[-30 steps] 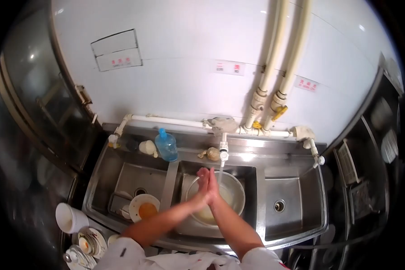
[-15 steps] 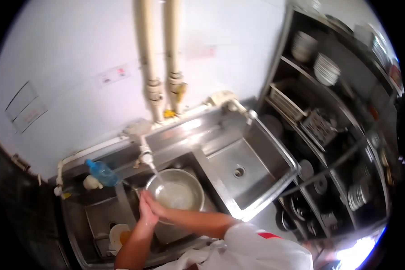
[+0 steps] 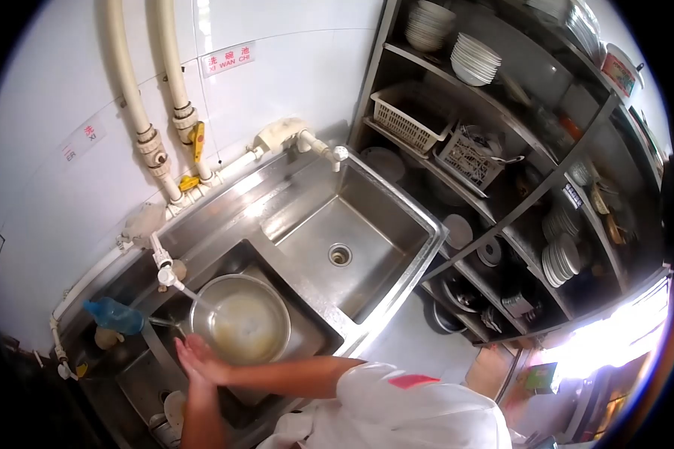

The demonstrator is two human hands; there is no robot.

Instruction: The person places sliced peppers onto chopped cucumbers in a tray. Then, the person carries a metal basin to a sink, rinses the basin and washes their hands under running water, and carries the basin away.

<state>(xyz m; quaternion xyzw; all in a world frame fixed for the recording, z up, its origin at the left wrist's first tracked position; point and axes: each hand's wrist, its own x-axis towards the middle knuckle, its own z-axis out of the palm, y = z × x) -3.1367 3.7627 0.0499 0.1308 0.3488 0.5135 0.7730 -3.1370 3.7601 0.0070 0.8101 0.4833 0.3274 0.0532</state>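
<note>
My left hand [image 3: 189,361] and my right hand [image 3: 211,367] are pressed together, palm against palm, with their fingers stretched out. They are at the near-left rim of a round metal basin [image 3: 277,340] in the middle sink; whether they touch the rim I cannot tell. No object shows between them. Cloudy water [image 3: 243,325] lies in the basin, and a stream runs into it from the white tap [image 3: 168,277]. Below the left forearm's side, a white plate [image 3: 174,410] is partly hidden in the left sink.
A bare steel sink [image 3: 374,247] with a drain adjoins on the right. Behind the left sink lies a blue plastic bottle [image 3: 116,317]. Metal shelving [image 3: 535,194] on the right holds stacked bowls [image 3: 475,60], plates [image 3: 560,260] and a white basket [image 3: 412,118]. Pipes [image 3: 132,82] run up the wall.
The view has turned right, so the sinks and basin sit farther left and more shelving shows. My hands stay together beside the basin, and water still runs.
</note>
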